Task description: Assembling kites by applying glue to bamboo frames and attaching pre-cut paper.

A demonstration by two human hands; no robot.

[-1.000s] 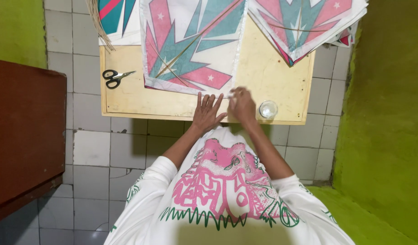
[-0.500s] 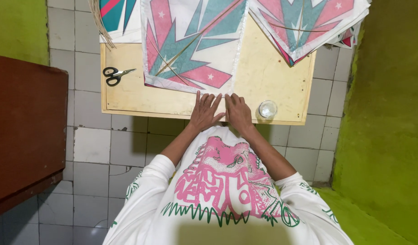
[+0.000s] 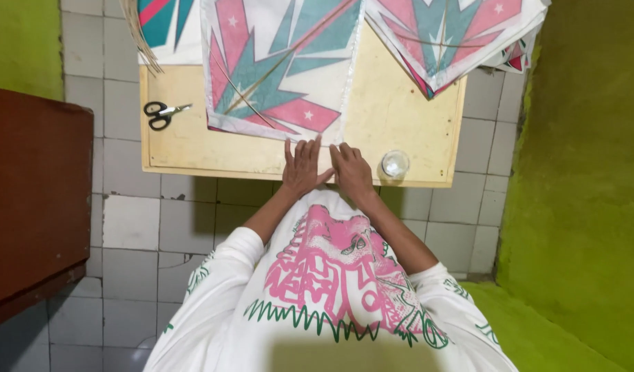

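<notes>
Grey floor tiles and green walls surround a low yellow board (image 3: 193,148). On the head view, both hands lie flat at the near edge of the board, fingers spread, gripping nothing. The left hand (image 3: 303,169) and the right hand (image 3: 351,172) press the lower edge of a pink and teal kite sheet (image 3: 282,69). Black scissors (image 3: 162,114) rest near the left edge. A small clear cup (image 3: 395,164) stands just beside the right hand. More kite sheets (image 3: 455,34) hang over the far right corner.
</notes>
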